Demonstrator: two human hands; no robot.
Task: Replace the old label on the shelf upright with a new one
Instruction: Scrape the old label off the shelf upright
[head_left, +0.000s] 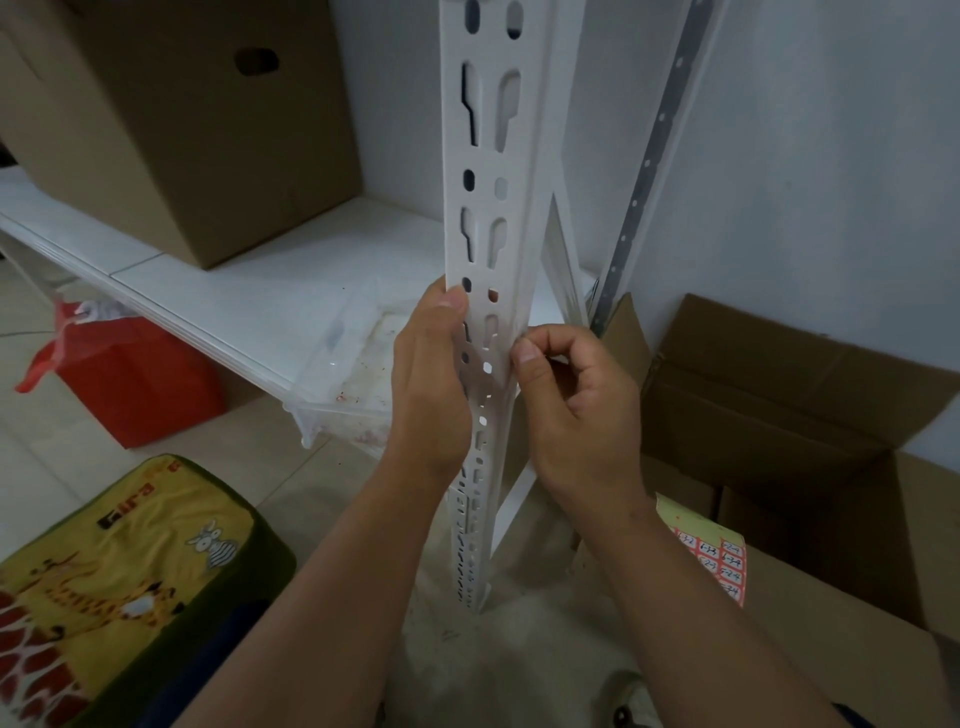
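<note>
Fingers of the left hand (428, 384) wrap the left edge of the white slotted shelf upright (485, 218), thumb on its front face. Right hand (574, 410) pinches at the upright's right edge (no label can be made out there). Right of the upright's base, a sheet of red numbered labels (719, 564) lies on a cardboard box (841, 649). Left of the upright, a brown carton (171, 119) sits on the shelf (260, 291).

A single wide-angle view from the person's head, looking forward and down, close on a white upright (485, 218) directly ahead, with floor (47, 457) visible below
</note>
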